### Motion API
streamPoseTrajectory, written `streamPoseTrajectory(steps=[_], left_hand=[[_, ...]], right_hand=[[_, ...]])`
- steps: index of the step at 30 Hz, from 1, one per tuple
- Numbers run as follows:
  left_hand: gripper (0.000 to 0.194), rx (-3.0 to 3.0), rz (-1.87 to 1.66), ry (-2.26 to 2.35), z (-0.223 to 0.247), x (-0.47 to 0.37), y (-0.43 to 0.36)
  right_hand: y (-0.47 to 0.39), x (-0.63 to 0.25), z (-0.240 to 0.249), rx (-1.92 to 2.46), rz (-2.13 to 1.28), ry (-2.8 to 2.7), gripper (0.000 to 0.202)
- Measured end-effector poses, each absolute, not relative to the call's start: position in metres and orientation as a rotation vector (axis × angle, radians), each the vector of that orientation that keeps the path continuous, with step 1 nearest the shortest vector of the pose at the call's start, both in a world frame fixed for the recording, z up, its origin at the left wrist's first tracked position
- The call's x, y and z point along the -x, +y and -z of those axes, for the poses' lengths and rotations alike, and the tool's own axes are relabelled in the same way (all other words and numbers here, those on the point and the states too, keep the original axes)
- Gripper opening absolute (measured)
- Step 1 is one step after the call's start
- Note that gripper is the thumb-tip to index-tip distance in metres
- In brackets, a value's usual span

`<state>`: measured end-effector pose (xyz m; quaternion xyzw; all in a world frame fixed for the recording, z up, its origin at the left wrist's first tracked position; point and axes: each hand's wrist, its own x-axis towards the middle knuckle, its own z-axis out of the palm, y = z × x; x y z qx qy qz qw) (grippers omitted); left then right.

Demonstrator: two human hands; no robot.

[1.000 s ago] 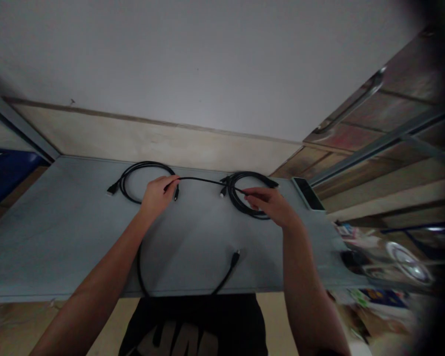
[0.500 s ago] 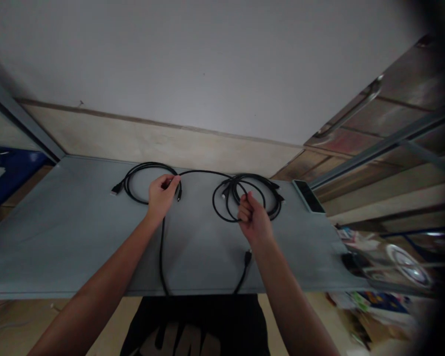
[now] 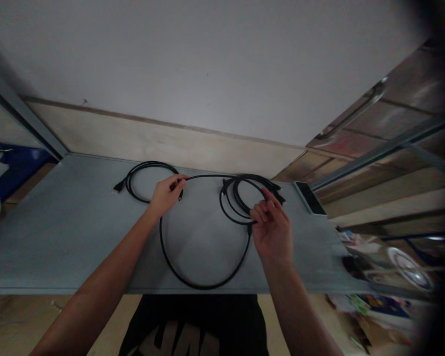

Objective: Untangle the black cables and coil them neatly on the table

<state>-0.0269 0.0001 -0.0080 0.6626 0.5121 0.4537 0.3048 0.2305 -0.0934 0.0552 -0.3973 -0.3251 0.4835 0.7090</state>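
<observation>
My left hand (image 3: 168,194) pinches a black cable (image 3: 211,176) beside a coiled black cable (image 3: 133,170) on the grey table. From there the held cable runs right, into loops at my right hand (image 3: 272,222), whose fingers are closed on it. Another length of cable (image 3: 203,287) sags in a wide curve near the front edge, its upper right end at a plug (image 3: 249,229) beside my right hand. More coiled cable (image 3: 259,177) lies behind my right hand, with plugs at its right side.
A phone (image 3: 310,199) lies at the right end of the grey table (image 3: 77,232). A pale wall board (image 3: 193,64) rises behind. Blurred items and a round metallic object (image 3: 410,268) are at the far right.
My right hand has moved right and turned, drawing the loops rightward. The front cable's hanging part has come up onto the table as a full curve, and its plug has risen toward my right hand.
</observation>
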Motion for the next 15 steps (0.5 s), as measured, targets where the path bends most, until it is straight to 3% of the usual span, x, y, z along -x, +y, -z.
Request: streamPoseTrajectory(steps=[8, 15], left_hand=[[0.031, -1.736, -1.395, 1.555, 0.005, 0.023, -0.004], [0.03, -1.692, -1.454, 1.558, 0.004, 0.024, -0.005]], right_hand=[[-0.115, -0.248, -0.059, 0.941, -0.727, -0.993, 0.048], [-0.144, -0.281, -0.069, 1.34, -0.191, -1.258, 0.029]])
